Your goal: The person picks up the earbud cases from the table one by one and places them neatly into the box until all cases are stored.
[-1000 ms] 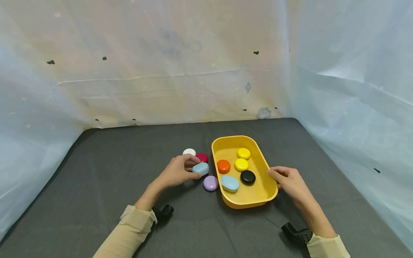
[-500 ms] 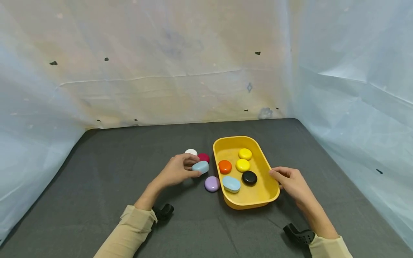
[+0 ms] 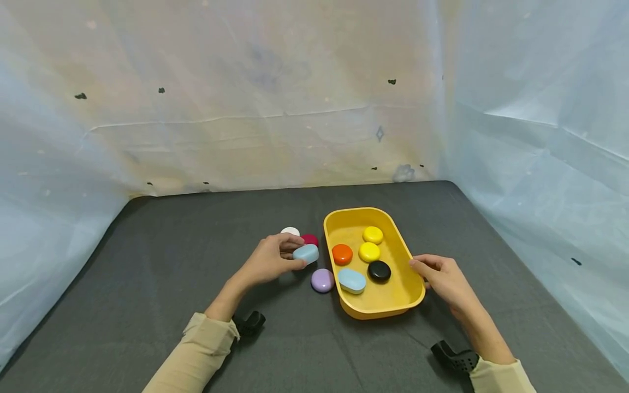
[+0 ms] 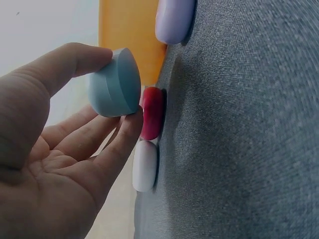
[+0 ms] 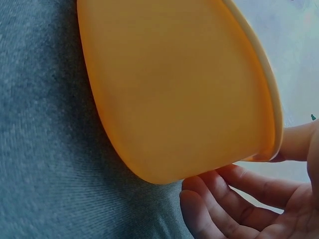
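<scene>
My left hand (image 3: 269, 257) pinches a smooth light blue oval piece (image 4: 113, 85) between thumb and fingertips, just above the cloth and left of the yellow tray (image 3: 375, 305). Behind the held piece lie a crimson rounded piece (image 3: 309, 239) and a white one (image 3: 291, 231), partly hidden by my fingers. A purple round piece (image 3: 322, 280) sits beside the tray's left wall. My right hand (image 3: 446, 278) grips the tray's right edge, thumb at the rim and fingers against the outer wall, as the right wrist view shows.
Inside the tray rest two yellow pieces (image 3: 369, 251), an orange one (image 3: 342, 254), a black one (image 3: 379, 271) and another light blue oval (image 3: 351, 280). Dark grey cloth (image 3: 172, 262) covers the table. Pale sheeting (image 3: 275, 147) encloses the back and sides.
The light blue piece in my left hand has risen very slightly from the cloth. My right hand keeps its grip on the tray; the whole head view has shifted a little.
</scene>
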Demonstrator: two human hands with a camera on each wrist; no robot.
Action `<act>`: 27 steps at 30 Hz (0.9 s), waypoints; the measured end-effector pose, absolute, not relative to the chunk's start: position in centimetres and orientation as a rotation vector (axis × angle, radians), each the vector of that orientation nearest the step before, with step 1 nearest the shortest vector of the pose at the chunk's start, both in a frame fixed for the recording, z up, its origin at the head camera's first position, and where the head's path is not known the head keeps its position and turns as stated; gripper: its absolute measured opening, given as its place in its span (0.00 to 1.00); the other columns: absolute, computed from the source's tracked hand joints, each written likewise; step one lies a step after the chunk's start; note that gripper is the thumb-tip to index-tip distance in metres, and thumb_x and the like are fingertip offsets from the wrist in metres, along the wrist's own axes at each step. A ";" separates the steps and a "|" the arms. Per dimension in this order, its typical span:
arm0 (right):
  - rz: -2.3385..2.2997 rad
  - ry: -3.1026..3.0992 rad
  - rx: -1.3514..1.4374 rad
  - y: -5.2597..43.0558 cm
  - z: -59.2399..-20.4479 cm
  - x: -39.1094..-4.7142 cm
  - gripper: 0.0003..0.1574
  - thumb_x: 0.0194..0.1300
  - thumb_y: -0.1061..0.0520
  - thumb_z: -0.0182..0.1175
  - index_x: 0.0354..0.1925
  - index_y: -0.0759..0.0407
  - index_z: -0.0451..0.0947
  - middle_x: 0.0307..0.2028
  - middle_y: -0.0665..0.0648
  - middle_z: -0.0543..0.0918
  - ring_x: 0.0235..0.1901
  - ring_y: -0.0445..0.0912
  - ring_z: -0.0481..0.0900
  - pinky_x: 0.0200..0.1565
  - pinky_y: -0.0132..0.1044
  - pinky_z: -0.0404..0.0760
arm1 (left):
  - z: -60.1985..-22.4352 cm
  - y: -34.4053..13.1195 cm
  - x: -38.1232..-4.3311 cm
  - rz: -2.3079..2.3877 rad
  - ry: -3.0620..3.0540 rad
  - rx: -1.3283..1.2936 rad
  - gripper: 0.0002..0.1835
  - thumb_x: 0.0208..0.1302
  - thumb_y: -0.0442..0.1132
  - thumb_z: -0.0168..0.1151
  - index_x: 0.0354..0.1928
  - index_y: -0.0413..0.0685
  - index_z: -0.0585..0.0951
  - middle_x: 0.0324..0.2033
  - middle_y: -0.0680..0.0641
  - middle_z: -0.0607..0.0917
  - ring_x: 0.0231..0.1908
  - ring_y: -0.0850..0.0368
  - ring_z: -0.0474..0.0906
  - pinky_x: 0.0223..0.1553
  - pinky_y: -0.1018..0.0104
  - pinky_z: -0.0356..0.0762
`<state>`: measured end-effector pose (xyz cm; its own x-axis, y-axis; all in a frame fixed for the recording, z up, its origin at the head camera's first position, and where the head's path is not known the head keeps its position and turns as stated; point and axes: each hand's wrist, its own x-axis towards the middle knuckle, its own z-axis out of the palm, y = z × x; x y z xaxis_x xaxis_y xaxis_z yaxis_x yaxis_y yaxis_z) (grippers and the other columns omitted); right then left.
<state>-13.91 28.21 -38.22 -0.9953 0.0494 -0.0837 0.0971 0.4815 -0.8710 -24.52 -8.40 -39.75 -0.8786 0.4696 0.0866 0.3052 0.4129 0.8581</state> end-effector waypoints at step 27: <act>-1.536 2.673 0.163 28.1 -38.3 -14.1 0.29 0.74 0.47 0.56 0.59 0.69 0.76 0.48 0.62 0.82 0.41 0.48 0.79 0.37 0.36 0.81 | -35.8 -5.7 -23.6 1.728 2.457 0.803 0.24 0.56 0.40 0.75 0.55 0.44 0.79 0.48 0.50 0.84 0.47 0.57 0.81 0.51 0.57 0.79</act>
